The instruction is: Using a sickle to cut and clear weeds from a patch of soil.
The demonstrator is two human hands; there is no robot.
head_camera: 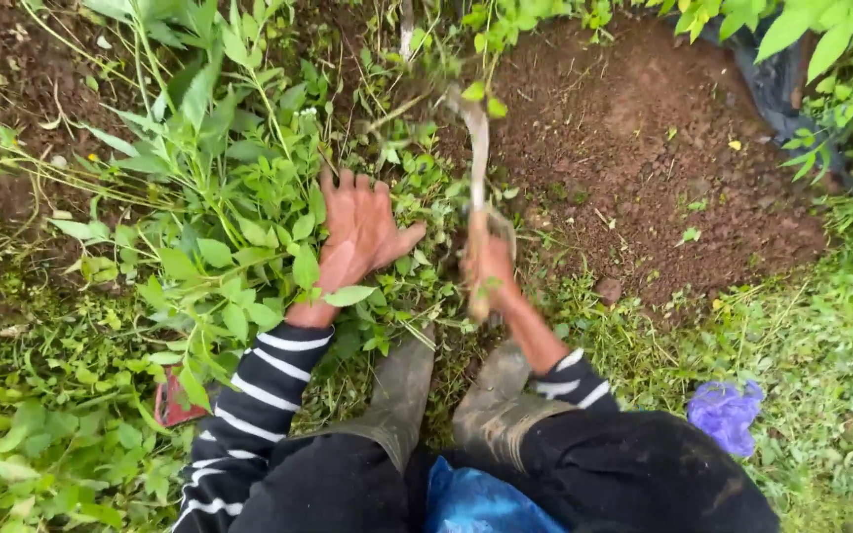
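Observation:
My left hand [359, 229] lies spread, fingers apart, on low green weeds [229, 217], pressing into the plants and holding nothing. My right hand [491, 268] is closed around the wooden handle of a sickle [476, 148]. Its curved blade is motion-blurred and reaches up into the weeds at the edge of a patch of bare brown soil [644, 148]. Both sleeves are black with white stripes. My muddy rubber boots [402, 390] stand just below the hands.
Dense leafy weeds fill the left side. A purple crumpled plastic bag [726, 415] lies on grass at the right. A small red object [172, 405] shows under leaves at the lower left. Black plastic sheeting [777, 84] sits at the top right.

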